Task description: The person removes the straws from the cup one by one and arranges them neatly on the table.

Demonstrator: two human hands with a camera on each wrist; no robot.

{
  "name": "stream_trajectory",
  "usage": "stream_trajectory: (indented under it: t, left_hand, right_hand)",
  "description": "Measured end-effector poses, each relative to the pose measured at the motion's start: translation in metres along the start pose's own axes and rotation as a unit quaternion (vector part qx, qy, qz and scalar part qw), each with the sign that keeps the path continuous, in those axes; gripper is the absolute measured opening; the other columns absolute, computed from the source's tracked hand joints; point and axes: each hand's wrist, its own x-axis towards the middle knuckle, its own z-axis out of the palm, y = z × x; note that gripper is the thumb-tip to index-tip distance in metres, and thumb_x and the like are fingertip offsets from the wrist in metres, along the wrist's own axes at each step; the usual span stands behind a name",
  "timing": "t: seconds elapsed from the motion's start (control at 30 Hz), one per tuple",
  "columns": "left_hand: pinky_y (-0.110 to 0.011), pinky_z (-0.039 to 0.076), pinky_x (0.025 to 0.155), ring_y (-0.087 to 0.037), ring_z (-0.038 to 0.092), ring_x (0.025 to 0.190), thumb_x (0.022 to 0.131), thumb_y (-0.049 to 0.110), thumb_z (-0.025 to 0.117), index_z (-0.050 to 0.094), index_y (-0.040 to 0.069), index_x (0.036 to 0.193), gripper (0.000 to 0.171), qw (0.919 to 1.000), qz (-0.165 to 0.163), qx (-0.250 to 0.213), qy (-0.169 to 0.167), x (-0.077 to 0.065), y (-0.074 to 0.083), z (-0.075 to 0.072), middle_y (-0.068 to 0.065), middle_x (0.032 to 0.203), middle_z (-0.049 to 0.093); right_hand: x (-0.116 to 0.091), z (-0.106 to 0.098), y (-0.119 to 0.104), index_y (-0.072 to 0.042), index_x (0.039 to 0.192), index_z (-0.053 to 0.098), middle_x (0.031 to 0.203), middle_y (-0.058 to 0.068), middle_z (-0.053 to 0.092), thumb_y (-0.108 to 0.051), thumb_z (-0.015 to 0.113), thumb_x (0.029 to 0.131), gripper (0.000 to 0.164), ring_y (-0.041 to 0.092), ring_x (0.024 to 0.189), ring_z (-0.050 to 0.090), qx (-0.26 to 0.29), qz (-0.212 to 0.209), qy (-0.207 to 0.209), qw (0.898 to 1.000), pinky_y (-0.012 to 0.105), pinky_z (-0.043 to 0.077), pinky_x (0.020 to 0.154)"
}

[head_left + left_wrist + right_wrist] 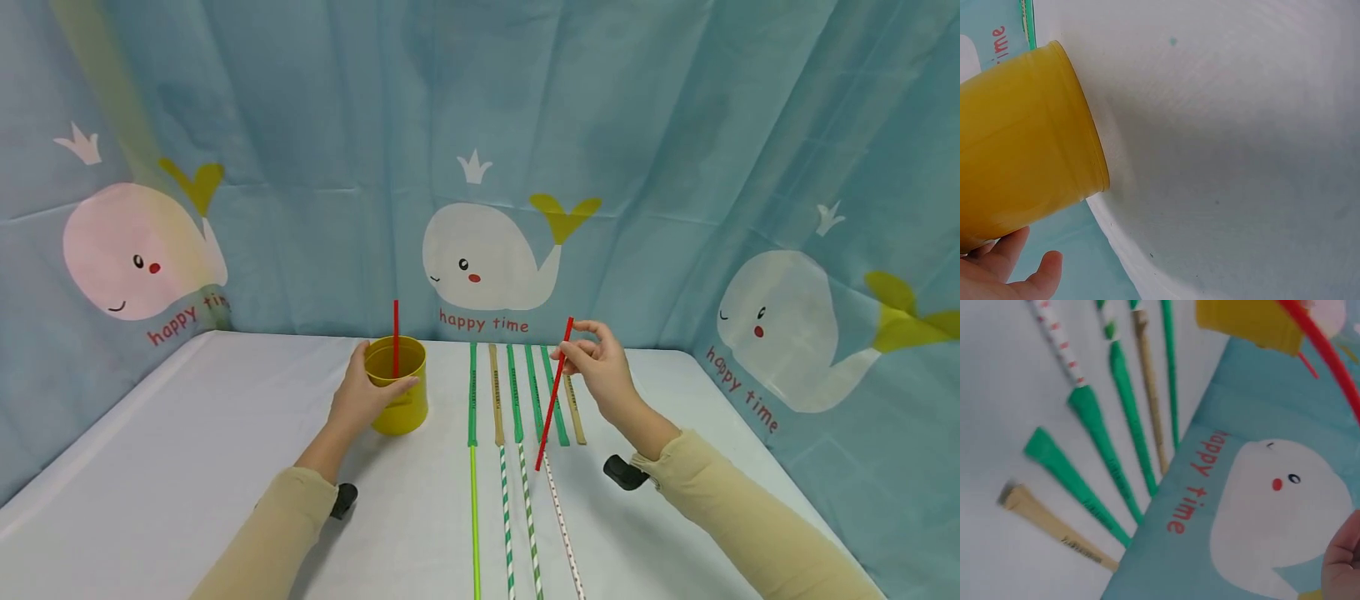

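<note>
My left hand (360, 400) holds a yellow cup (411, 408) by its left side, the thumb reaching across the front below the rim. One red straw (396, 333) stands upright inside that cup. In the left wrist view the cup's wall (1022, 137) meets the fingers at lower left. My right hand (611, 375) pinches another red straw (552, 408) near its top end, slanting down to the left above green and brown paper sleeves (496, 400). That straw (1329, 353) also crosses the upper right corner of the right wrist view.
Several sleeves lie in a row at the white table's back edge. Below them lie a light green straw (475, 525), green-striped straws (506, 508) and a red-dotted white straw (561, 517). A blue whale-print curtain (300, 208) hangs behind and along both sides.
</note>
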Motion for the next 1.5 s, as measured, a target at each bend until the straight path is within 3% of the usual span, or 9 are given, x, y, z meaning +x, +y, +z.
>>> stream_trajectory:
  t: [0.2, 0.5, 0.73, 1.0, 1.33, 1.5]
  left_hand:
    - [-0.058, 0.029, 0.109, -0.04, 0.03, 0.135, 0.081, 0.056, 0.072, -0.001, 0.01, 0.156, 0.114, 1.0, -0.004, 0.005, 0.001, 0.001, 0.002, 0.001, -0.019, 0.154, 0.024]
    - [-0.059, 0.029, 0.109, -0.04, 0.03, 0.136, 0.081, 0.057, 0.072, -0.002, 0.011, 0.156, 0.114, 0.9999, -0.011, 0.005, 0.002, -0.001, 0.002, 0.001, -0.018, 0.155, 0.024]
    - [-0.059, 0.029, 0.109, -0.04, 0.03, 0.136, 0.081, 0.056, 0.072, -0.002, 0.011, 0.156, 0.115, 1.0, -0.008, -0.003, 0.0, 0.001, 0.0, 0.0, -0.019, 0.155, 0.024]
    - [-0.059, 0.029, 0.109, -0.04, 0.03, 0.136, 0.081, 0.056, 0.072, -0.002, 0.011, 0.156, 0.115, 1.0, -0.01, 0.0, -0.002, -0.001, 0.002, 0.0, -0.018, 0.155, 0.024]
    - [-0.058, 0.029, 0.11, -0.04, 0.03, 0.136, 0.082, 0.054, 0.072, -0.001, 0.011, 0.156, 0.113, 0.9999, -0.009, 0.005, 0.001, -0.001, 0.004, -0.001, -0.019, 0.155, 0.024]
    - [-0.058, 0.029, 0.11, -0.04, 0.03, 0.136, 0.082, 0.054, 0.072, -0.002, 0.01, 0.156, 0.112, 1.0, -0.007, 0.003, -0.002, -0.002, 0.004, -0.001, -0.019, 0.155, 0.024]
  right_hand:
    - [-0.008, -0.01, 0.015, 0.006, 0.12, 0.051, 0.08, 0.0, 0.068, -0.003, 0.06, 0.096, 0.027, 0.009, 0.066, 0.06, -0.034, -0.004, -0.023, 0.999, 0.021, 0.053, 0.066]
    - [-0.019, -0.026, 0.034, 0.005, 0.126, 0.053, 0.087, 0.003, 0.065, -0.006, 0.069, 0.09, 0.04, 0.015, 0.072, 0.059, -0.112, 0.038, -0.099, 0.988, 0.028, 0.053, 0.068]
    - [-0.026, -0.036, 0.046, 0.005, 0.125, 0.053, 0.089, 0.006, 0.062, -0.007, 0.07, 0.089, 0.042, 0.017, 0.079, 0.057, -0.147, 0.043, -0.151, 0.977, 0.032, 0.051, 0.07]
    - [-0.039, -0.043, 0.064, 0.011, 0.125, 0.051, 0.087, 0.007, 0.061, -0.007, 0.072, 0.088, 0.046, 0.015, 0.074, 0.055, -0.162, 0.046, -0.233, 0.958, 0.028, 0.048, 0.065]
    - [-0.052, -0.042, 0.075, 0.009, 0.11, 0.054, 0.073, 0.001, 0.055, -0.001, 0.074, 0.084, 0.035, 0.009, 0.06, 0.049, -0.192, 0.046, -0.31, 0.93, 0.021, 0.041, 0.053]
    - [-0.055, -0.041, 0.078, 0.007, 0.108, 0.055, 0.07, -0.001, 0.052, -0.004, 0.076, 0.083, 0.035, 0.007, 0.057, 0.046, -0.221, 0.062, -0.319, 0.919, 0.019, 0.037, 0.05]
